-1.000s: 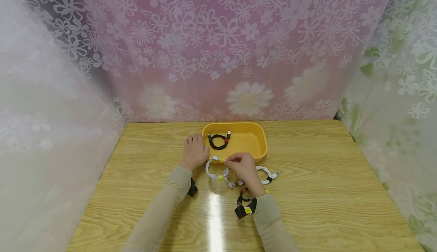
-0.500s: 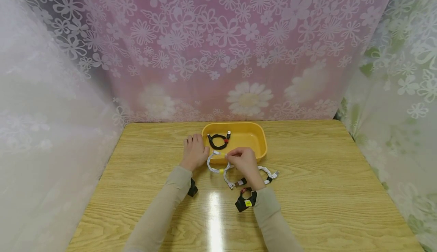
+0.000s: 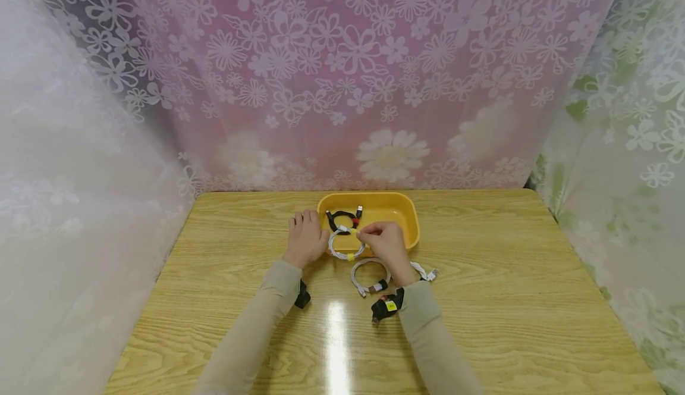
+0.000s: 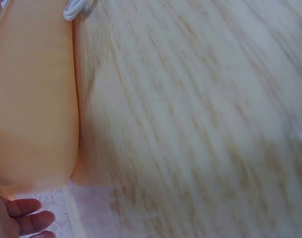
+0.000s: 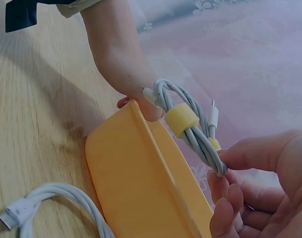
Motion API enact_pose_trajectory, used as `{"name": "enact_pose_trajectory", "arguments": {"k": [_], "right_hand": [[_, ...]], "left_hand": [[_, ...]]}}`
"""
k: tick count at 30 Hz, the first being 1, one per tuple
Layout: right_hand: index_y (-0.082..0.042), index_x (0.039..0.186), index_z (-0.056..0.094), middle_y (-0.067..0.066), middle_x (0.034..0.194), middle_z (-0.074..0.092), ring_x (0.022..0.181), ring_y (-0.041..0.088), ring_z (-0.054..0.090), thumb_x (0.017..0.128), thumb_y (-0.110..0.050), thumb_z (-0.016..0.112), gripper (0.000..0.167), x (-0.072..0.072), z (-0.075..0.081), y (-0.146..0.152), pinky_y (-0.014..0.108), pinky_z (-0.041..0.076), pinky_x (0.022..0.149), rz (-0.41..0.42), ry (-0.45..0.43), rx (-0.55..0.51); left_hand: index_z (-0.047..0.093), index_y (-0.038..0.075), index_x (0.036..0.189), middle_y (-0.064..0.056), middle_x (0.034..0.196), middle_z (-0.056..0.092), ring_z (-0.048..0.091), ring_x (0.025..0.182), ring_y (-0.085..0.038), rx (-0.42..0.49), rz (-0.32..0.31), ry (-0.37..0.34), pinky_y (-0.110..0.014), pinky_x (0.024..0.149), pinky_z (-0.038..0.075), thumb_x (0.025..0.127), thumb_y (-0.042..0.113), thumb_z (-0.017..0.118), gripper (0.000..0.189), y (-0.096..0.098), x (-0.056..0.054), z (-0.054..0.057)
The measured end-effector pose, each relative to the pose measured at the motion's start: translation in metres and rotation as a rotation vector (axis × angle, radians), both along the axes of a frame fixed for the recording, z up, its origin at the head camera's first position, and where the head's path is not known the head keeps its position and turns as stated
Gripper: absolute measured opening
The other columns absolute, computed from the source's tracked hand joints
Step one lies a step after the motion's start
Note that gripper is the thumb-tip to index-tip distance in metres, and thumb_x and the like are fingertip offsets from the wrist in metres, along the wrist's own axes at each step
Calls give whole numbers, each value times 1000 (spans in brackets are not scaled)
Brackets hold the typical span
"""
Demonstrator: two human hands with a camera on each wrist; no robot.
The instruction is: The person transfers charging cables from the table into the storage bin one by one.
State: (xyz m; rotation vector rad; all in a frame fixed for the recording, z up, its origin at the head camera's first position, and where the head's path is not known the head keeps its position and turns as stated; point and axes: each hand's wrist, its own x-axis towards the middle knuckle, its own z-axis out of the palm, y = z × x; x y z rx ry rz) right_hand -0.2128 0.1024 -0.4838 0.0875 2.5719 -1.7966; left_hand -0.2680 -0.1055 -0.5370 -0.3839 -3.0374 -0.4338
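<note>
A coiled white charging cable (image 3: 348,245) with yellow straps hangs over the front of the yellow plastic box (image 3: 409,222). My right hand (image 3: 386,243) pinches this coil between thumb and fingers at one side; a plug (image 5: 213,116) sticks up from it in the right wrist view. At the box's left end, my left hand (image 3: 306,237) holds the rim, its thumb over the edge and fingers outside. A black coiled cable (image 3: 342,215) with a red strap lies inside the box, partly overlapped by the white coil.
In front of the box lies another white cable coil (image 3: 369,273) with a dark strap. A further white cable (image 3: 425,272) is partly hidden behind the right wrist. A dark bundle with a yellow label (image 3: 389,306) shows beside the right cuff. Curtains (image 3: 342,115) stand behind the wooden table (image 3: 241,216).
The right hand has carried the white coil forward and up from before the box to over its front rim. The left hand has stayed at the left rim.
</note>
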Motion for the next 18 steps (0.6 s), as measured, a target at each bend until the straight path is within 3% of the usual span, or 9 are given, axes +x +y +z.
{"name": "enact_pose_trajectory", "arguments": {"k": [7, 15, 18], "right_hand": [[-4, 86, 76, 7, 75, 68, 56, 16, 53, 85, -12, 75, 9, -12, -4, 2, 29, 45, 51, -6, -3, 1], [-4, 86, 76, 8, 82, 69, 74, 43, 61, 85, -15, 75, 11, -26, -14, 5, 40, 52, 60, -50, -51, -27], [-4, 87, 76, 9, 85, 70, 79, 46, 62, 85, -15, 76, 11, -31, -16, 5, 41, 53, 62, -58, -77, -39]], "left_hand": [[46, 2, 110, -17, 110, 46, 37, 97, -35, 0, 5, 4, -46, 88, 27, 99, 24, 43, 26, -1, -1, -1], [47, 2, 108, -17, 107, 46, 36, 94, -34, 9, 0, 14, -46, 85, 26, 98, 24, 42, 24, -1, -1, -2], [46, 1, 111, -18, 110, 46, 36, 96, -35, 15, 0, 6, -46, 86, 26, 99, 23, 41, 26, -1, 0, -1]]}}
